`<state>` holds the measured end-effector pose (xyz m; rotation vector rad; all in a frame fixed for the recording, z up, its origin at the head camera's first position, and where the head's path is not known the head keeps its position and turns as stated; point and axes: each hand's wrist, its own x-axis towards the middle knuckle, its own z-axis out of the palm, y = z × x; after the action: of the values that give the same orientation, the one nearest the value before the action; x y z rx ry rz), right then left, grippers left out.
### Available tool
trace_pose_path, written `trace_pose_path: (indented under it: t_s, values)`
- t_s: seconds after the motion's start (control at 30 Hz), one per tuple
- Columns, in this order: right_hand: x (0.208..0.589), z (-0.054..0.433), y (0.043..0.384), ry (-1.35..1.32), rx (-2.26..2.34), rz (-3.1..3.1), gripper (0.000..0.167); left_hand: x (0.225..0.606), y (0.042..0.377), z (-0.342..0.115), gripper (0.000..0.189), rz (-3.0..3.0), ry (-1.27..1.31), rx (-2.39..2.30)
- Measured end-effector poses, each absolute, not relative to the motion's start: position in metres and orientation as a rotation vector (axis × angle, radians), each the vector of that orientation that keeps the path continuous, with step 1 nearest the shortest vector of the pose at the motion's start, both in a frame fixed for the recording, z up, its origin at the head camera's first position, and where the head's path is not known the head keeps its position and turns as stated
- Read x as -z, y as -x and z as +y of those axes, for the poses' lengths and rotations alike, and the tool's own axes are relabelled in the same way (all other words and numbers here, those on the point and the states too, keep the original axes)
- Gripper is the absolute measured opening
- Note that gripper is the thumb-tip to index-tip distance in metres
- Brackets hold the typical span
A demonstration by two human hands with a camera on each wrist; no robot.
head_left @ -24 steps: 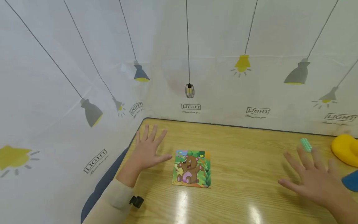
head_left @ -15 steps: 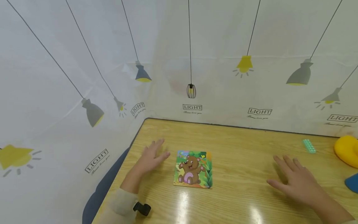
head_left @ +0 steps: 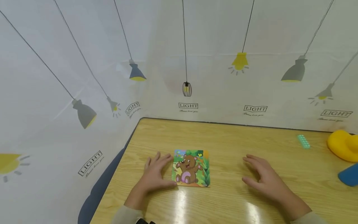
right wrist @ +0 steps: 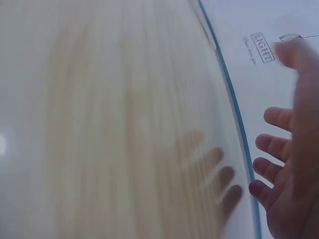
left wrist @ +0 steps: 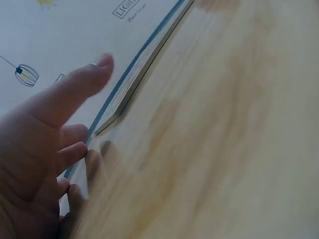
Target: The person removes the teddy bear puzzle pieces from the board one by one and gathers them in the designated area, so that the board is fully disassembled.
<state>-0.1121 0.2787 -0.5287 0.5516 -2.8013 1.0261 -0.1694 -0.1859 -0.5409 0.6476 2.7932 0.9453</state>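
A square picture puzzle (head_left: 190, 168) with a brown bear on it lies flat on the wooden table. In the left wrist view the puzzle's thin edge (left wrist: 122, 102) shows beyond the thumb. My left hand (head_left: 154, 174) is at the puzzle's left side, fingers and thumb spread apart, with the thumb tip right at the lower left corner. My right hand (head_left: 264, 179) hovers over the table well to the right of the puzzle, thumb parted from the fingers and nothing between them. Its fingers are reflected in the tabletop in the right wrist view.
A small mint-green studded block (head_left: 303, 141) lies at the back right of the table (head_left: 223, 143). Beside it sit a yellow rounded object (head_left: 339, 145) and a blue piece (head_left: 349, 175). A white lamp-printed curtain (head_left: 218, 84) borders the table at the back and left.
My right hand has come in leftward from the block toward the puzzle. My left hand has dropped lower and closer to the puzzle's edge. The puzzle lies in the same place.
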Motion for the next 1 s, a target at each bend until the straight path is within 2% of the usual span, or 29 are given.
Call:
trace_pose_path:
  t_s: [0.17,0.27,0.47,1.0]
  values:
    - [0.542,0.258,0.121,-0.581,-0.969,-2.786,0.088,0.545,0.168,-0.184,0.122,2.839,-0.721,-0.860]
    - [0.551,0.243,0.130,-0.610,-0.933,-2.732,0.089,0.548,0.167,-0.185,0.120,2.857,-0.738,-0.847]
    - [0.557,0.210,0.146,-0.604,-0.932,-2.704,0.080,0.550,0.168,-0.189,0.109,2.843,-0.769,-0.883]
    - [0.548,0.123,0.179,-0.628,-0.904,-2.667,0.056,0.551,0.169,-0.190,0.101,2.856,-0.813,-0.901]
